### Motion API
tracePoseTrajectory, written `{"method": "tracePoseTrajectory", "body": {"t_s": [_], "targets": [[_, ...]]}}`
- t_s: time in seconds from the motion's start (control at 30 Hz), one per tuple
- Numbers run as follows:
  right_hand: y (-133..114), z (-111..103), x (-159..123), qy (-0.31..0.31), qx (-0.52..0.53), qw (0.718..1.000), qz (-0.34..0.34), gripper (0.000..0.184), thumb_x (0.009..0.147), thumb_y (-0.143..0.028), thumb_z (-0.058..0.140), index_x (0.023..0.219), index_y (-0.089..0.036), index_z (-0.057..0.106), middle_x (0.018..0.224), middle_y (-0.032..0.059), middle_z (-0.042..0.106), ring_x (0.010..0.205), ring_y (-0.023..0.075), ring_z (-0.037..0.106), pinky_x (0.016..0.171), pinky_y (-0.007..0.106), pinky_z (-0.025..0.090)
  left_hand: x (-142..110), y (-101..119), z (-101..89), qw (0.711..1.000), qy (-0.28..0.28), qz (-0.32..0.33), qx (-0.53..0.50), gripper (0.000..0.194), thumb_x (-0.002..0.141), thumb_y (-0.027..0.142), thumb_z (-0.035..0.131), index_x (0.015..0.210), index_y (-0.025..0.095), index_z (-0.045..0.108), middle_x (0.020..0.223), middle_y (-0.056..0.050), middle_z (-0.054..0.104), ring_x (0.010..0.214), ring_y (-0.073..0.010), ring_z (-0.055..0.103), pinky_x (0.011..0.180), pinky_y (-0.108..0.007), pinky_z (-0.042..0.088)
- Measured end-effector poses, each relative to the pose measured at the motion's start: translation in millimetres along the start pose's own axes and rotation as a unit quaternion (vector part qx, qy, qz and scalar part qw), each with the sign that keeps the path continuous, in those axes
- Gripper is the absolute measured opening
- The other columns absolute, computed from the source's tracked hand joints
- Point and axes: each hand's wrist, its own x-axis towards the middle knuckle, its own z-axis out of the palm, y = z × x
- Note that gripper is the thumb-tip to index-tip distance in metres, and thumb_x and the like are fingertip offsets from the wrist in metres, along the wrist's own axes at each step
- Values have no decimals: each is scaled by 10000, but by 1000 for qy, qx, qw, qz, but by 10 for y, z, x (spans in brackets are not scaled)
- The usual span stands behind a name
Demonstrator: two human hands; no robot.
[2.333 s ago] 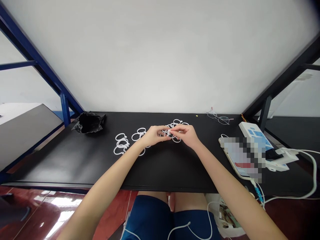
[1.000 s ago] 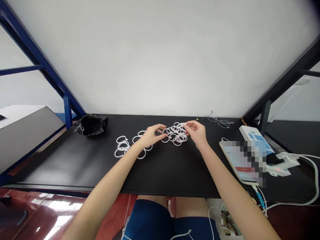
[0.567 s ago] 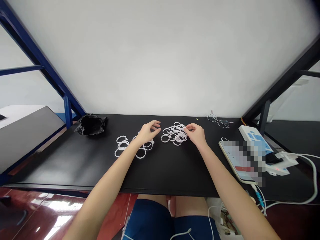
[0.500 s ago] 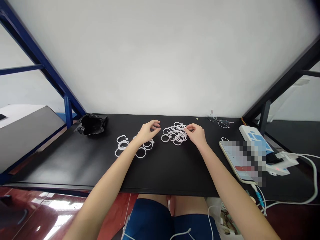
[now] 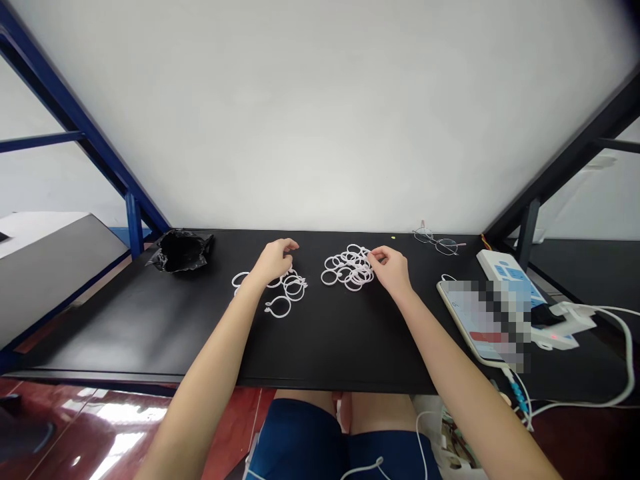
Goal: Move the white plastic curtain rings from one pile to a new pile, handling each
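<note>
Two groups of thin white plastic rings lie on the black tabletop, several with a small clasp-like knob. My left hand (image 5: 275,260) hovers over the left group of rings (image 5: 295,287), thumb and fingers apart, and I see nothing held in it. The hand and forearm hide part of that group. At the right edge of the tangled right pile of rings (image 5: 345,272), my right hand (image 5: 393,268) is closed in a pinch, thumb and index fingertip on a white ring (image 5: 370,272).
A crumpled black plastic bag (image 5: 183,252) stands open at the back left. Eyeglasses (image 5: 440,243) lie at the back right. A phone (image 5: 467,320) on a cable, a power strip (image 5: 505,270) and white cords (image 5: 615,400) occupy the right side. A wall (image 5: 320,133) rises behind the table.
My left hand has moved left, away from the gap between the groups and over the left rings. My right hand stays almost where it was at the right pile.
</note>
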Motion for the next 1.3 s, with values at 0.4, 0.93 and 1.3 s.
{"method": "tracePoseTrajectory", "body": {"t_s": [0.4,0.93,1.3], "targets": [[-40,31,-43,-7,19,1000,-13,171,745,-326,562,717,-187,656,744,46,693,513,142,531,602,299,429,-8,-84,0,987,-77,-45,133,177,700,117,532,764,199,674,783,-44,677,747,-187,619,672,-259,460],[-77,32,-66,-13,34,999,-21,151,748,-304,559,706,-189,647,743,41,690,509,140,519,604,300,429,-29,-32,-33,996,-41,-74,7,141,659,111,595,737,178,692,723,-41,685,682,-173,640,642,-264,500],[-334,162,-306,-74,110,980,-147,186,827,-371,604,790,-196,655,707,25,650,503,116,504,537,264,434,-60,462,257,821,-23,-135,-554,237,731,266,702,913,129,637,868,-60,689,635,-108,657,568,-216,541]]}}
